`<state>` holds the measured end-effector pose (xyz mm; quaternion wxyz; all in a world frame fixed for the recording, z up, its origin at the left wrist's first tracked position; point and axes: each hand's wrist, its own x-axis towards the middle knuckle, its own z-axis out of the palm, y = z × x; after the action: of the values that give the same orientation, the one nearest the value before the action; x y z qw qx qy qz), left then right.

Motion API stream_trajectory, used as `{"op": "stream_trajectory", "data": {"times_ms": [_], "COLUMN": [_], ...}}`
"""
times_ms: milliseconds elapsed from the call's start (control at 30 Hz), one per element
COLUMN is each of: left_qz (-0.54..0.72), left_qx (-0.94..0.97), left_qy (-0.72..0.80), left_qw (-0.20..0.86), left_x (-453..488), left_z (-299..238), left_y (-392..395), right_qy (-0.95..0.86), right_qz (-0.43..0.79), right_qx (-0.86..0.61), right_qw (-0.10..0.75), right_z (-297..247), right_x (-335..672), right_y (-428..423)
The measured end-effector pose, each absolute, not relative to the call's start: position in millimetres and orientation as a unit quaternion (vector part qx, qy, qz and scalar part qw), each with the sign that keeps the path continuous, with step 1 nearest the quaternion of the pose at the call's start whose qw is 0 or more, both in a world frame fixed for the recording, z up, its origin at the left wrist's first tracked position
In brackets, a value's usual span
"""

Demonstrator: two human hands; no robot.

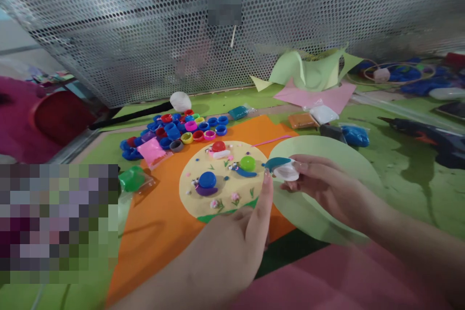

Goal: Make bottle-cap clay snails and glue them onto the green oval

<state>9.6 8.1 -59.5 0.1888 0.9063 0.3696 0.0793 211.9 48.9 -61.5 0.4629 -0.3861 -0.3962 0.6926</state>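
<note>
Fingers (308,163) of the right hand (329,193) are pinching a white cap (288,173) just off the right edge of the yellow disc (222,193), with the thumb pressing from below and the others from above. A teal clay piece (278,162) is sitting on top of that cap, its pointed end reaching toward the disc.

The left hand (228,252) is lying over the disc's lower edge. Its index finger is stretching straight up so that the tip is touching the cap, while the remaining fingers are folding under and gripping nothing.

On the disc itself, a blue cap (207,179), a green cap (247,163) and a red cap (218,146) are resting on small clay bodies.

The disc is lying on an orange sheet (156,225) on the tabletop (399,181). A pale green circle (327,151) is overlapping the sheet just right of the disc, under the right hand. A heap of bottle caps (181,130) is spreading beyond the disc's upper left, and a pink packet (152,151) is lying beside it. Well to the disc's right, a glue gun (428,136) is lying on its side.
</note>
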Motion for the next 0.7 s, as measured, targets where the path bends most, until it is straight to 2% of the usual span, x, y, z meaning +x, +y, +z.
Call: {"op": "stream_trajectory", "data": {"times_ms": [300, 367, 533, 700], "left_qz": [0.112, 0.116, 0.137, 0.099], "left_qx": [0.933, 0.923, 0.846, 0.818], "left_qy": [0.328, 0.344, 0.424, 0.461], "left_qw": [0.097, 0.126, 0.294, 0.33], "left_x": [17, 16, 8, 5], "left_z": [-54, -57, -47, -29], "left_y": [-1, -1, 9, 15], "right_qy": [-0.387, -0.391, -0.398, -0.38], "right_qz": [0.692, 0.69, 0.688, 0.695], "right_qx": [-0.387, -0.387, -0.386, -0.39], "right_qw": [0.472, 0.471, 0.468, 0.469], "right_z": [-60, -60, -62, -65], "right_x": [211, 211, 211, 212], "right_y": [47, 47, 49, 50]}}
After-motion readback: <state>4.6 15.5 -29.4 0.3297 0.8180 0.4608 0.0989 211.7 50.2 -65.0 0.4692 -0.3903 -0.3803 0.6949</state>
